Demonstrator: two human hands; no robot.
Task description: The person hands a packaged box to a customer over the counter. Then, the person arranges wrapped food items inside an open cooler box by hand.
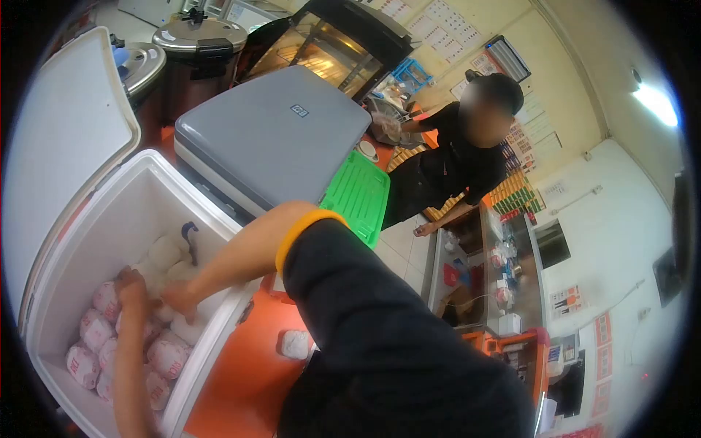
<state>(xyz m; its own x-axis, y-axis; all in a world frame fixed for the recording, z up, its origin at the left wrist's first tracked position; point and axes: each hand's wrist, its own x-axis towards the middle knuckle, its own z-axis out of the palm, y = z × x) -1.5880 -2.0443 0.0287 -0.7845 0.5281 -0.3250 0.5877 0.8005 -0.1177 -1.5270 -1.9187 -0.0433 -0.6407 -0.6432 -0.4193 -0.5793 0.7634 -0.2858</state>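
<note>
A deep white cooler box (69, 248) stands open at the left, with both my hands inside it. My left hand (131, 286) has curled fingers beside wrapped balls with red print (96, 330); what it holds is hidden. Close to its right, my right hand (180, 298) is bent down among plain whitish round bundles (166, 253), its fingers closed around something too small to make out. A dark blue curved object (190, 239) leans at the box's inner wall.
A grey lidded box (274, 131) and a green lid (357, 191) lie beyond the cooler. One white wrapped ball (295, 344) sits on the orange counter (237, 379). A co-worker in black (453, 160) stands across, near large metal pots (198, 36) and a lit glass cabinet (325, 51).
</note>
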